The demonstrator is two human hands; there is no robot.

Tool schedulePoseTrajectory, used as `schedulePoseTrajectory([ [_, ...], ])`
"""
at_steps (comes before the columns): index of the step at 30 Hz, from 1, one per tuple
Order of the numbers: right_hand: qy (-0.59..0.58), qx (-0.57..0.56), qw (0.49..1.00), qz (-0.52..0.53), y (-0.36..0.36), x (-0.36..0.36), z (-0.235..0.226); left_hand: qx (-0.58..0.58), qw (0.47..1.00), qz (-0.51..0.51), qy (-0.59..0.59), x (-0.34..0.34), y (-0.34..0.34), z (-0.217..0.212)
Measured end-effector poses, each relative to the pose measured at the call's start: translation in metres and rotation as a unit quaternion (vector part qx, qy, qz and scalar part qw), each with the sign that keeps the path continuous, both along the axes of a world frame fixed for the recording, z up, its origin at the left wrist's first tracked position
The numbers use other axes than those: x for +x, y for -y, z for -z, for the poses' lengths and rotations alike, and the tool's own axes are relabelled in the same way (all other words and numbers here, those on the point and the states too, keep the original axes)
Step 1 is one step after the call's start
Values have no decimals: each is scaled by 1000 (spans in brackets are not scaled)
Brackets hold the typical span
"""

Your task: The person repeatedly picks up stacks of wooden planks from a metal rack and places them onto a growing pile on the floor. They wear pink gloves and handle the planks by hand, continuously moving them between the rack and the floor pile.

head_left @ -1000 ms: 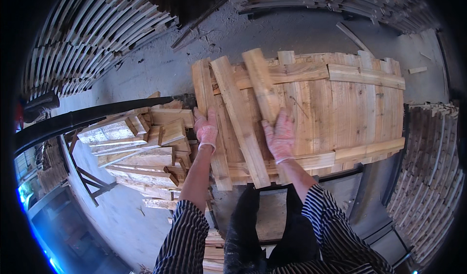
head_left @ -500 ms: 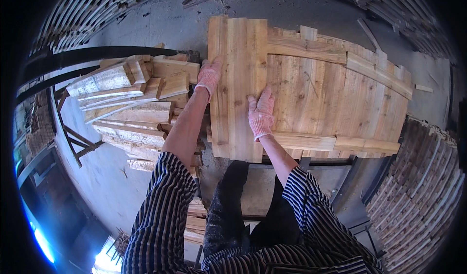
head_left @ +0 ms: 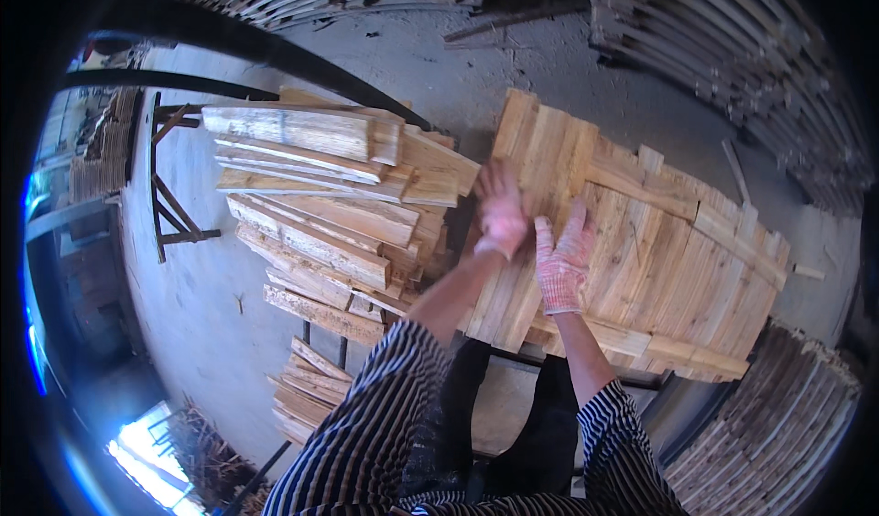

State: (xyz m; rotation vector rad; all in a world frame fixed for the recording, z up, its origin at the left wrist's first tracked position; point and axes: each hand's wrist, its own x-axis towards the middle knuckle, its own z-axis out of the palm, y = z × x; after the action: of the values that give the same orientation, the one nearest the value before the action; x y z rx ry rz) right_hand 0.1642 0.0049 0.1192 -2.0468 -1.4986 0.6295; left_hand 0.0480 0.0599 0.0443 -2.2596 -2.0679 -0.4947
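Observation:
My left hand (head_left: 503,212), in a pink-and-white knit glove, is at the left edge of a wooden plank (head_left: 515,136). Its fingers are spread apart and somewhat blurred; whether they touch the wood I cannot tell. My right hand (head_left: 564,264), gloved alike, lies on the planks with its fingers stretched out and grips nothing. Beneath both hands the planks lie side by side, extending rightward as a wide wooden panel (head_left: 659,273). Two rows of crosswise wooden strips (head_left: 641,186) run along the panel's far and near sides.
Left of the panel is a loose stack of rough boards (head_left: 293,131), with a smaller board pile (head_left: 307,383) below it. A dark metal bar (head_left: 265,54) crosses behind. Stacked slats (head_left: 769,415) stand at the right, and more slat stacks (head_left: 723,67) at the far right.
My view has swung left, so panel and boards appear farther right. My left hand has loosened from the plank's edge and spread its fingers. My right hand still rests on the wood.

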Motion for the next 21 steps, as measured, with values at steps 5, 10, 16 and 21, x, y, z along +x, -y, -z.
schedulePoseTrajectory([
  [5, -94, 47, 975, -196, -81, -99, -105, -175, 741, -59, 646, -4, 134, -27],
  [10, -70, -107, 960, -250, -174, -186, -133, -60, 827, -158, 536, -69, 140, -135],
  [16, -5, -121, 942, -313, -160, -206, -154, 21, 646, -288, 707, -168, 99, -211],
  [21, 20, -225, 894, -387, -27, -250, -232, 16, 307, -278, 910, -241, 100, -197],
])
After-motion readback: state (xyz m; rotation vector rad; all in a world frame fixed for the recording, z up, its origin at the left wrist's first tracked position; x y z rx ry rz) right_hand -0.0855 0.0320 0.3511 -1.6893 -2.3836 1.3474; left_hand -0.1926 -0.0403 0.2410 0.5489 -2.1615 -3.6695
